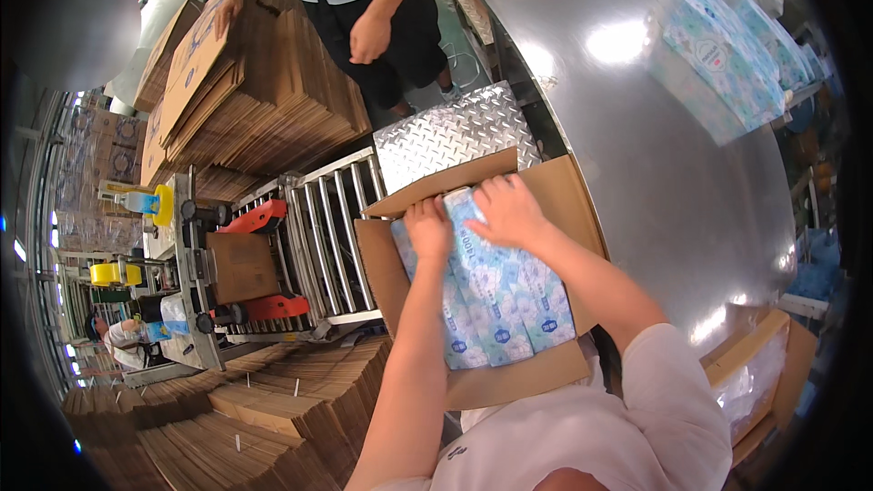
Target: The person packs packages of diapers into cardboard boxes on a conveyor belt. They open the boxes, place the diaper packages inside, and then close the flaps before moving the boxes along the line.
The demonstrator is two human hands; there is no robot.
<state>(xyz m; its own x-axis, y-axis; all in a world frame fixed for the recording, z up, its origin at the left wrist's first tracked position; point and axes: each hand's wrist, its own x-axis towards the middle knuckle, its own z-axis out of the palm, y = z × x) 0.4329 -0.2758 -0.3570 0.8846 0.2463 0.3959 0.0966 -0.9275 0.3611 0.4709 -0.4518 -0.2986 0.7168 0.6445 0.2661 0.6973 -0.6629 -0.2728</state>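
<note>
An open cardboard box [518, 382] stands before me with its flaps spread outward. Soft packs with a blue floral print [501, 307] fill it side by side. My left hand [428, 228] presses on the packs at the box's far left part, fingers at the edge near the far flap. To its right, my right hand [508, 211] lies on the packs with thumb and fingers spread, touching their far end. Whether either hand grips a pack cannot be told, as the fingertips are partly hidden.
Left of the box runs a roller conveyor [337, 239] towards a carton-sealing machine [198, 266]. Stacked flat cartons [273, 95] stand beyond, near a co-worker [368, 20]; more lie lower left. A steel table [655, 170] at right bears further floral packs [723, 54].
</note>
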